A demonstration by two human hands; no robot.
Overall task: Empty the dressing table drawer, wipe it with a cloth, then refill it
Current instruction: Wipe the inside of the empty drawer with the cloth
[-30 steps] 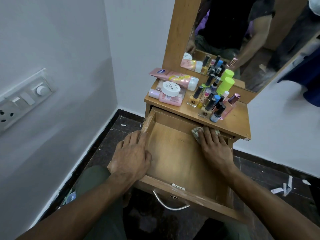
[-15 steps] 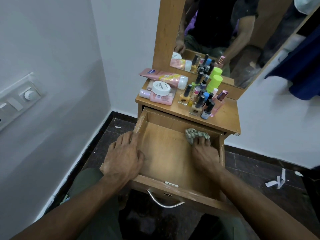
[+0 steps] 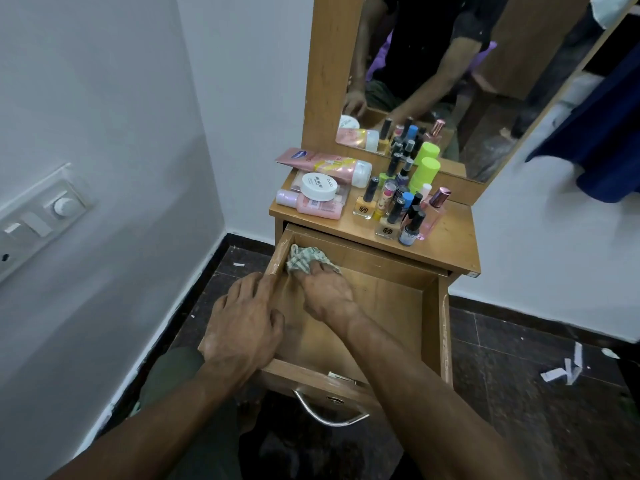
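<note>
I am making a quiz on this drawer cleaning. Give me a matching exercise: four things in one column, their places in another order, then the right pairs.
Things:
1. cloth
2. left hand
3. white jar
4. metal handle

Places:
A. on the front of the drawer
B. on top of a pink bottle on the table top
C. in the drawer's far left corner, under the right hand
D. resting on the drawer's left wall

Pairs: 1-C, 2-D, 3-B, 4-A
</note>
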